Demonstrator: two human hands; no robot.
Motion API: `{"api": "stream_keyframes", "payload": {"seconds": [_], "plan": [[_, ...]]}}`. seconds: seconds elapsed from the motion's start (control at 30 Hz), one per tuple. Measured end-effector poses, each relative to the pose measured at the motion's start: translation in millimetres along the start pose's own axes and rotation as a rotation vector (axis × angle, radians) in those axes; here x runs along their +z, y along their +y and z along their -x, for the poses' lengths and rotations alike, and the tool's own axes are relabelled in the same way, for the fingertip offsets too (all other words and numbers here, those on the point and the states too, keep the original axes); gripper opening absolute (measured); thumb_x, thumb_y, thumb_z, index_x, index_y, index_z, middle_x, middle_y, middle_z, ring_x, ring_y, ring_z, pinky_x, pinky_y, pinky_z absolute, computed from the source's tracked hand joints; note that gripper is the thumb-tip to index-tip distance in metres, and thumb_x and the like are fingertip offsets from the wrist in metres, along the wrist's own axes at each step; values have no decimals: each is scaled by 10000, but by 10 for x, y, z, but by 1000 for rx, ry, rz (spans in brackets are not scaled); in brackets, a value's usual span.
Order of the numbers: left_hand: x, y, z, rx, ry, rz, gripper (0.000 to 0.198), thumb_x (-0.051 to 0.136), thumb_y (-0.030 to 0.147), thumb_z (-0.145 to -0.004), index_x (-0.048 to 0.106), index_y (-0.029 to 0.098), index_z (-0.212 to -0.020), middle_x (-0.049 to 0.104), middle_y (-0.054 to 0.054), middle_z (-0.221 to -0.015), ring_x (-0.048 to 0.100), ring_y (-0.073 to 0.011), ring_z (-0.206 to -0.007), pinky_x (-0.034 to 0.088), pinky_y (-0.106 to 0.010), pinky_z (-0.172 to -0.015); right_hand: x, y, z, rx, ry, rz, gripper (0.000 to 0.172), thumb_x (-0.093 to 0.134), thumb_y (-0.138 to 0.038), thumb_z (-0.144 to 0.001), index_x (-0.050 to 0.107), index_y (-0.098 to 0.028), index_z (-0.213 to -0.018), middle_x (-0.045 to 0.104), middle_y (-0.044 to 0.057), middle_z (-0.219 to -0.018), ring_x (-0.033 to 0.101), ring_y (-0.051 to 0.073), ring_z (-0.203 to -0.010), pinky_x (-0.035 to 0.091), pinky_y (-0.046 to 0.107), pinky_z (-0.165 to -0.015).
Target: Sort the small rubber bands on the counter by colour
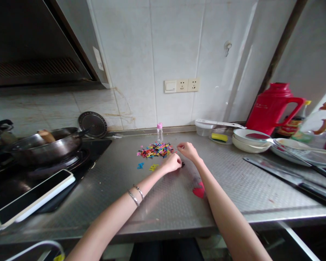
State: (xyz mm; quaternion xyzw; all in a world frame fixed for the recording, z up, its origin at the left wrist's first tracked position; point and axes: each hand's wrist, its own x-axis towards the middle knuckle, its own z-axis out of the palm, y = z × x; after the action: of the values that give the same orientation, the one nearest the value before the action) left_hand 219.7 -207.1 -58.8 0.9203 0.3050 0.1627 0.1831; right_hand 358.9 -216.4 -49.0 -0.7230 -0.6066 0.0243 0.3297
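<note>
A heap of small, multicoloured rubber bands [157,149] lies on the metal counter [141,214]. My left hand [173,164] is closed at the heap's near right side, beside a few black bands [183,165]. Just beyond it, my right hand [188,150] has its fingers pinched together at the heap's right edge. Whatever either hand holds is too small or hidden to make out. In front of the heap sit a small blue group [140,165] and a yellow group [153,167]. A little clear bottle with a pink cap [159,132] stands behind the heap.
At left, a phone [34,197] lies at the edge of the stove, near a pan [46,145]. At right are stacked bowls [250,145], a cleaver [274,170] and a red thermos [271,108]. A red-and-clear item [199,190] lies beside my right forearm.
</note>
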Motion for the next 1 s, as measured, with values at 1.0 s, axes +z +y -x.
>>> {"api": "stream_keyframes", "payload": {"seconds": [1.0], "plan": [[-936,-1222,646,-592,351,470,194,584,216,-660,674,91,-778,452,39,-400,286,-38,-348,191,-173,-366,326,294,-338,-76,-191,-29,383,506,-23,-615,662,-155,-939,674,39,-862,596,142,-755,432,180,-657]]}}
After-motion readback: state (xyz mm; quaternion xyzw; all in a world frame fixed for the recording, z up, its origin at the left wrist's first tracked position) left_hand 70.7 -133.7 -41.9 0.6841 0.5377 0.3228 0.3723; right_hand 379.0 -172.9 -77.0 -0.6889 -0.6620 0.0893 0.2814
